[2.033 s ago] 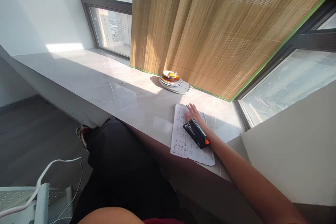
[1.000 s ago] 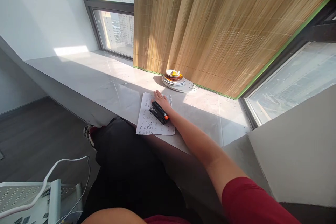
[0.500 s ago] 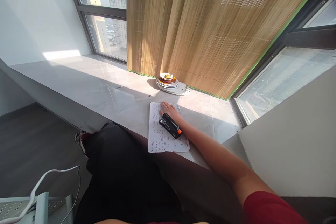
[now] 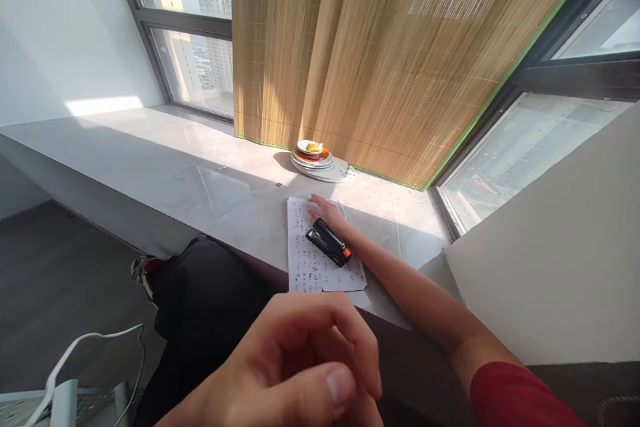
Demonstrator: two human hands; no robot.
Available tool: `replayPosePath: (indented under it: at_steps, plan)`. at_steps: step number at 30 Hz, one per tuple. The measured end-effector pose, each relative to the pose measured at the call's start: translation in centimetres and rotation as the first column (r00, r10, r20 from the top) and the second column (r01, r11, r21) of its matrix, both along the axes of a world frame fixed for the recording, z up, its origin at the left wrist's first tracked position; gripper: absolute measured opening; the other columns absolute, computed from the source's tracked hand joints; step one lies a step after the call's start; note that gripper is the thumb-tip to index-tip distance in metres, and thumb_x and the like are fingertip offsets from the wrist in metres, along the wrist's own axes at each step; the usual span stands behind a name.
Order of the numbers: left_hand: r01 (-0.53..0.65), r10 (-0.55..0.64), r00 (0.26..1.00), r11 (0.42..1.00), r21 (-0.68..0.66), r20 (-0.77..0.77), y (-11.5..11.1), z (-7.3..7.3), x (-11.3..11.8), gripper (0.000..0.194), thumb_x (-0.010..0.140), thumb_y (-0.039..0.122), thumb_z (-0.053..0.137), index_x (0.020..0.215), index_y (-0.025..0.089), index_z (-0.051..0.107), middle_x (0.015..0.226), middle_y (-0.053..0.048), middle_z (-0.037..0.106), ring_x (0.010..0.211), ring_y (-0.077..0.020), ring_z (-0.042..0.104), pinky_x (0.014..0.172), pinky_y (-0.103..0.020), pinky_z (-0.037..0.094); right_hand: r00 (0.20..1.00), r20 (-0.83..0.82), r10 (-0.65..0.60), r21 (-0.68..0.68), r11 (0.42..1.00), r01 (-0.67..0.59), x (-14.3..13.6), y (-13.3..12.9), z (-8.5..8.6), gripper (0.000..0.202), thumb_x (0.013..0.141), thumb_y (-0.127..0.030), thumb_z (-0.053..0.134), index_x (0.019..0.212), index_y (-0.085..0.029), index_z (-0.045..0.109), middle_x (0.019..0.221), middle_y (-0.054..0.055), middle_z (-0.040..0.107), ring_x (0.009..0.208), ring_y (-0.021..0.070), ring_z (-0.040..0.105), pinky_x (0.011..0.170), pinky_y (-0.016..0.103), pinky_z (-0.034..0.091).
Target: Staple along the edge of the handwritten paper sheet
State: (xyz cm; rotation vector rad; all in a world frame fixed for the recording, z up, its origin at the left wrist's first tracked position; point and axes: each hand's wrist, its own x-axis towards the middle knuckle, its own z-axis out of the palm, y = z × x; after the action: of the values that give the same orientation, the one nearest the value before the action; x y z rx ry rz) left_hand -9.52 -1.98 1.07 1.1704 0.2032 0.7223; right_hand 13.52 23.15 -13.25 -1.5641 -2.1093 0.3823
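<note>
Resting flat on the paper sheet (image 4: 320,260), right hand (image 4: 327,212) grip open, black stapler (image 4: 329,247) just beside it, left hand (image 4: 295,367) loosely curled, empty.

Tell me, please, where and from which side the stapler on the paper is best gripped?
Probably across its long black body, from above: the stapler lies flat and diagonal on the paper, both long sides exposed. The right hand rests just beyond its far end.

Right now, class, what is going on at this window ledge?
A person sits at a stone ledge. The right hand rests flat on a written sheet of paper, with a black stapler lying beside it on the sheet. The left hand hovers loosely curled near the camera, holding nothing. Stacked plates sit by the bamboo blind.
</note>
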Motion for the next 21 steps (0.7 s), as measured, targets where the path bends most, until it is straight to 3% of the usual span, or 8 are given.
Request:
replayPosePath:
  at_steps: [2, 4, 7, 10, 13, 15, 17, 21]
  plan:
    - [-0.246, 0.243, 0.969, 0.966, 0.084, 0.043, 4.5, -1.9, 0.3, 0.018, 0.104, 0.039, 0.063, 0.103, 0.021, 0.067, 0.081, -0.007, 0.076, 0.069, -0.0225, 0.073, 0.068, -0.032, 0.062, 0.979, -0.2, -0.046, 0.043, 0.998, 0.056, 1.1, -1.1, 1.0, 0.03, 0.105, -0.038, 0.05, 0.119, -0.022, 0.071, 0.14, 0.009, 0.072, 0.128, 0.0277, 0.067, 0.113, 0.044, 0.049]
    - [-0.573, 0.573, 0.819, 0.811, 0.117, 0.043, 9.7, -4.7, 1.1, 0.013, 0.103, 0.031, 0.061, 0.1, 0.019, 0.065, 0.082, -0.006, 0.074, 0.071, -0.0208, 0.072, 0.07, -0.03, 0.06, 0.949, -0.313, -0.049, 0.061, 0.996, 0.071, 2.3, -3.2, 2.1, 0.042, 0.108, -0.047, 0.041, 0.094, -0.022, 0.072, 0.104, 0.008, 0.079, 0.1, 0.026, 0.073, 0.094, 0.041, 0.056]
    - [-0.779, 0.793, 0.6, 0.61, 0.147, -0.11, 17.0, -9.0, 2.8, 0.013, 0.096, 0.019, 0.051, 0.086, 0.018, 0.06, 0.077, -0.006, 0.071, 0.068, -0.0213, 0.069, 0.063, -0.03, 0.057, 0.954, -0.298, 0.038, 0.037, 0.999, -0.028, 3.3, -7.0, 3.1, 0.05, 0.108, -0.058, 0.04, 0.089, -0.022, 0.07, 0.092, 0.006, 0.075, 0.087, 0.0236, 0.069, 0.079, 0.037, 0.054]
    - [-0.684, 0.818, 0.516, 0.572, 0.452, -0.255, 21.8, -11.7, 4.1, 0.023, 0.094, 0.009, 0.042, 0.087, 0.019, 0.061, 0.087, -0.008, 0.072, 0.083, -0.0246, 0.071, 0.074, -0.035, 0.058, 0.98, -0.142, 0.139, 0.022, 0.99, -0.138, 3.2, -10.1, 2.6, 0.032, 0.093, -0.053, 0.072, 0.104, -0.023, 0.068, 0.095, 0.005, 0.074, 0.081, 0.0232, 0.066, 0.072, 0.035, 0.051]
    - [-0.318, 0.886, 0.275, 0.451, 0.834, -0.374, 23.9, -12.6, 4.4, 0.032, 0.09, -0.001, 0.044, 0.096, 0.018, 0.069, 0.106, -0.013, 0.072, 0.11, -0.0326, 0.066, 0.096, -0.046, 0.052, 0.982, -0.087, 0.167, 0.094, 0.983, -0.159, 2.9, -11.2, 1.5, 0.031, 0.088, -0.035, 0.078, 0.115, -0.024, 0.067, 0.099, 0.006, 0.075, 0.086, 0.0252, 0.068, 0.078, 0.037, 0.053]
    - [-0.082, 0.905, 0.131, 0.416, 0.906, -0.404, 24.5, -12.9, 4.3, 0.036, 0.086, -0.004, 0.047, 0.102, 0.017, 0.072, 0.113, -0.017, 0.07, 0.116, -0.0375, 0.062, 0.101, -0.051, 0.048, 0.978, -0.145, 0.148, 0.172, 0.978, -0.123, 2.9, -10.9, 0.8, 0.033, 0.091, -0.027, 0.075, 0.122, -0.025, 0.068, 0.105, 0.007, 0.076, 0.093, 0.0267, 0.07, 0.084, 0.039, 0.054]
    - [0.006, 0.9, 0.133, 0.418, 0.908, -0.415, 24.8, -13.4, 4.0, 0.042, 0.085, -0.005, 0.048, 0.112, 0.015, 0.072, 0.121, -0.017, 0.069, 0.119, -0.0371, 0.061, 0.104, -0.05, 0.047, 0.971, -0.2, 0.13, 0.273, 0.959, -0.073, 3.1, -10.1, 0.4, 0.035, 0.091, -0.024, 0.075, 0.126, -0.026, 0.07, 0.108, 0.008, 0.076, 0.097, 0.028, 0.069, 0.086, 0.041, 0.055]
    - [-0.015, 0.874, 0.27, 0.424, 0.906, -0.405, 25.1, -14.7, 3.4, 0.056, 0.08, -0.006, 0.045, 0.125, 0.017, 0.069, 0.14, -0.013, 0.065, 0.131, -0.0312, 0.058, 0.115, -0.045, 0.042, 0.964, -0.233, 0.125, 0.406, 0.914, -0.021, 3.7, -8.2, -0.3, 0.034, 0.092, -0.021, 0.073, 0.125, -0.029, 0.075, 0.11, 0.007, 0.079, 0.101, 0.0302, 0.067, 0.09, 0.046, 0.056]
